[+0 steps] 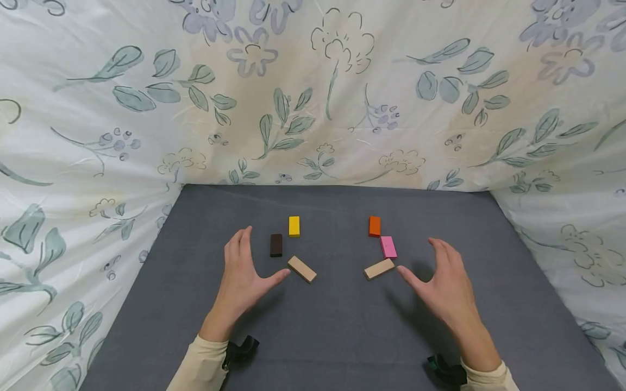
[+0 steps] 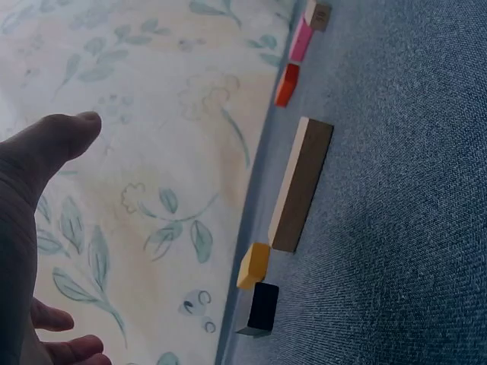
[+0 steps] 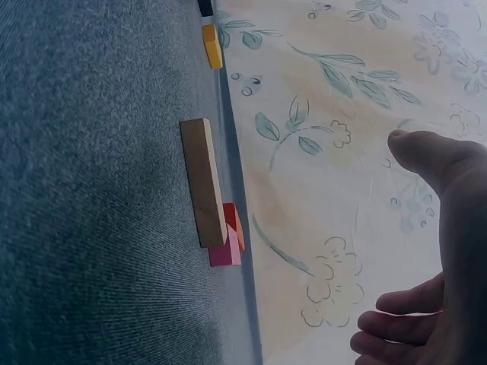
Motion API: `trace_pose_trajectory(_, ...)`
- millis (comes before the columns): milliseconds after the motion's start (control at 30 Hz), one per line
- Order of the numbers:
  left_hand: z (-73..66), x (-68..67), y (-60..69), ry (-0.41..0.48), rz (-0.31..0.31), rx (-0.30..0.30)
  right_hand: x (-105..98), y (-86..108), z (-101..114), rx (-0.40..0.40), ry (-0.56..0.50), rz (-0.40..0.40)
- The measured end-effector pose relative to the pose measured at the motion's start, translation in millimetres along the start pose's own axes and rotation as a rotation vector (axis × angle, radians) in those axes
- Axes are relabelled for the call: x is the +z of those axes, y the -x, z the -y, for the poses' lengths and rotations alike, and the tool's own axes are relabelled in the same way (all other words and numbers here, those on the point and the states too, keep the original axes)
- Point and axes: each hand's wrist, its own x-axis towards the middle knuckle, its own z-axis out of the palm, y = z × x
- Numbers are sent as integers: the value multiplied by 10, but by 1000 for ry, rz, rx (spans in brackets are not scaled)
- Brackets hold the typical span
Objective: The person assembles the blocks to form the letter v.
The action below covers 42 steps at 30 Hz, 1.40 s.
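Observation:
My left hand (image 1: 244,277) hovers at the left with thumb and fingers spread, holding nothing. Closest to its thumb lies a plain wooden block (image 1: 302,269), slanted on the cloth. Beyond that are a dark brown block (image 1: 276,245) and a yellow block (image 1: 294,227). On the right, my right hand (image 1: 446,285) is likewise spread with nothing in it. Its thumb tip appears close to a second plain wooden block (image 1: 379,269); whether they touch I cannot tell. A pink block (image 1: 388,247) lies just behind that block, and an orange block (image 1: 374,226) farther back.
A dark grey cloth (image 1: 337,326) covers the table. Floral fabric (image 1: 293,108) hangs along the back and both sides. Black wrist devices (image 1: 242,350) sit at both sleeves. Between the two groups of blocks runs a stretch of bare cloth.

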Motion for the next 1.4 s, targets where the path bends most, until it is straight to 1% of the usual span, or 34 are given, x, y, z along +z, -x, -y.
trace_pose_trajectory(200,-13,9,8,4,-4,-1,23,-8,9,-8,-2,3)
trace_pose_trajectory(400,-25,24,39,18,5,-4,42,4,15,-7,1,26)
trace_pose_trajectory(667,-52,49,35,13,13,2,65,7,29,-7,-4,32)
trace_pose_trajectory(1000,-76,101,43,17,26,11,109,21,35,-9,-9,34)
trace_pose_trajectory(1400,-110,172,53,11,38,-1,166,46,54,-15,-27,32)
